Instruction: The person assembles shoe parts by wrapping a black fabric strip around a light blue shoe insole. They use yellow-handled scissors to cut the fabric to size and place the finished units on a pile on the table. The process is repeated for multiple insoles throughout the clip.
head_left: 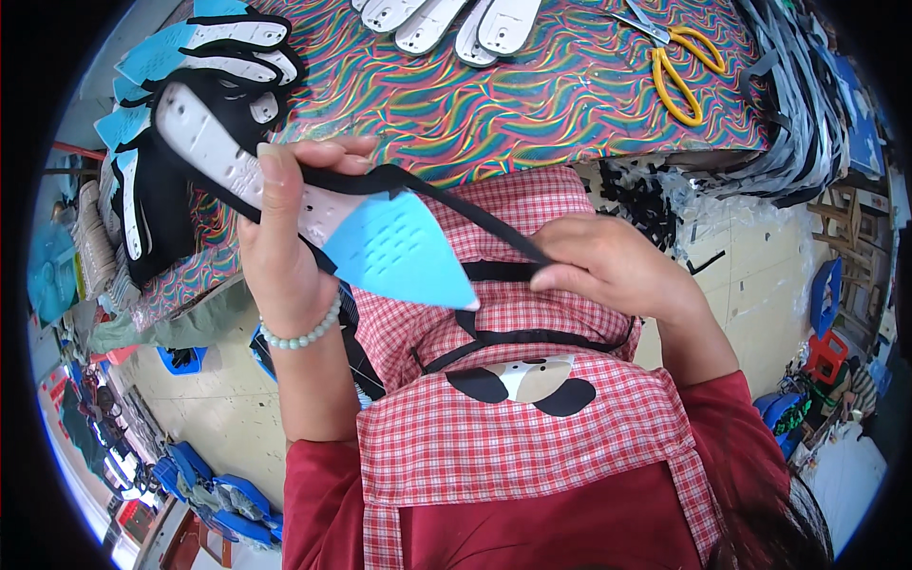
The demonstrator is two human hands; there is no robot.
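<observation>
A shoe insole-shaped piece (370, 237), white at one end and bright blue with small dashes at its pointed end, is tilted in front of my apron. My left hand (285, 218) grips its middle, thumb across the white face and fingers behind. Black strip material (475, 220) runs along the piece's edge and stretches off to the right. The strip's far end is pinched between the thumb and fingers of my right hand (608, 266). Whether the strip is fixed to the piece all along its edge, I cannot tell.
A table with a wavy multicoloured cover (532, 114) lies ahead. Similar blue-and-white pieces (152, 57) are piled at its left, white ones (427, 24) at the back. Yellow-handled scissors (679, 76) lie at the right, beside hanging grey strips (807, 104). Black scraps (646, 204) litter the floor.
</observation>
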